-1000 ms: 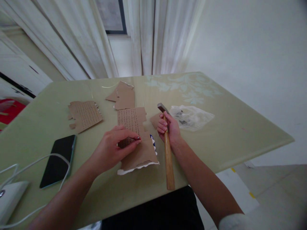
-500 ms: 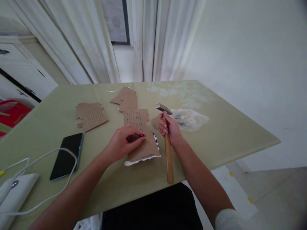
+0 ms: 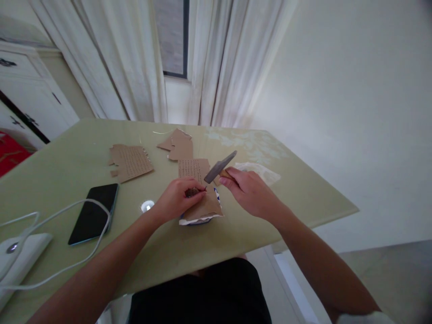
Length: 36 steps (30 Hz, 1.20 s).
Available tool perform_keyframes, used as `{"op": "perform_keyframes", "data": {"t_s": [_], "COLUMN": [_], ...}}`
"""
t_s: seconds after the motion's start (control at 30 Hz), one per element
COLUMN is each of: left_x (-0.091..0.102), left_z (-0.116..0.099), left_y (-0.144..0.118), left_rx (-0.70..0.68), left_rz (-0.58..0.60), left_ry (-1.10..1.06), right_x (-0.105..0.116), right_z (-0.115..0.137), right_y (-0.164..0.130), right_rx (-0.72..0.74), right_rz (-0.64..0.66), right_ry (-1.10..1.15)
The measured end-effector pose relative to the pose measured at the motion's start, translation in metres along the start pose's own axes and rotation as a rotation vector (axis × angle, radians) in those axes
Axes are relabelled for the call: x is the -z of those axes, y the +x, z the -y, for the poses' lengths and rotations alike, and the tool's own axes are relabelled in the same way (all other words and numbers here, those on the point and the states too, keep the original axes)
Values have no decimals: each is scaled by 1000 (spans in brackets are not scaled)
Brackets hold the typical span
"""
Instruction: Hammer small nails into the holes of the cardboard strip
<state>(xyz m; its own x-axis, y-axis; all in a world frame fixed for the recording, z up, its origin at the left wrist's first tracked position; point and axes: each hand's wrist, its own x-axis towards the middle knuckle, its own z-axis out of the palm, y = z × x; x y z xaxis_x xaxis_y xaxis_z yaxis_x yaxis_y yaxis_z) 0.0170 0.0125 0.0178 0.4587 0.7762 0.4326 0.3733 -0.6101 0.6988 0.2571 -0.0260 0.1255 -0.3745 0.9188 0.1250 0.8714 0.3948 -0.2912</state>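
My right hand (image 3: 251,191) is closed round the wooden handle of a hammer (image 3: 220,167), its metal head tilted just above my left fingertips. My left hand (image 3: 178,198) pinches a small thin nail (image 3: 205,189) between thumb and forefinger, over a piece of brown cardboard (image 3: 202,208). Rows of small holes cover the far part of this cardboard, and its near edge is torn and white. Something blue and white shows under its edge. Beyond my right hand lies a clear plastic bag (image 3: 266,173), partly hidden.
A second punched cardboard piece (image 3: 131,163) lies to the left, and torn cardboard (image 3: 182,147) lies farther back. At left are a black phone (image 3: 94,213), a white power strip (image 3: 29,256) and a looping white cable (image 3: 77,203). Curtains hang behind the table (image 3: 303,198).
The hammer has gone from upright, head up, to tilted over my left fingertips, with my right hand turned over it. My left hand keeps its pinch; the camera view has shifted slightly.
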Motion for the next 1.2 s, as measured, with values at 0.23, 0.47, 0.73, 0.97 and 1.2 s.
{"op": "perform_keyframes", "data": {"t_s": [0.23, 0.47, 0.73, 0.97, 1.2], "left_x": [-1, -1, -2, -1, -3], "left_z": [-2, -5, -3, -3, -5], "left_y": [1, 2, 1, 0, 0], "left_rx": [47, 51, 57, 59, 43], "left_rz": [8, 46, 25, 27, 15], "left_ry": [3, 26, -5, 10, 7], "right_x": [6, 3, 1, 5, -6], "right_z": [5, 7, 9, 9, 9], "right_y": [-1, -1, -5, -8, -7], "right_rx": [-33, 18, -10, -34, -15], "right_rz": [-104, 4, -51, -189, 30], "right_ry": [-169, -246, -223, -141, -242]}}
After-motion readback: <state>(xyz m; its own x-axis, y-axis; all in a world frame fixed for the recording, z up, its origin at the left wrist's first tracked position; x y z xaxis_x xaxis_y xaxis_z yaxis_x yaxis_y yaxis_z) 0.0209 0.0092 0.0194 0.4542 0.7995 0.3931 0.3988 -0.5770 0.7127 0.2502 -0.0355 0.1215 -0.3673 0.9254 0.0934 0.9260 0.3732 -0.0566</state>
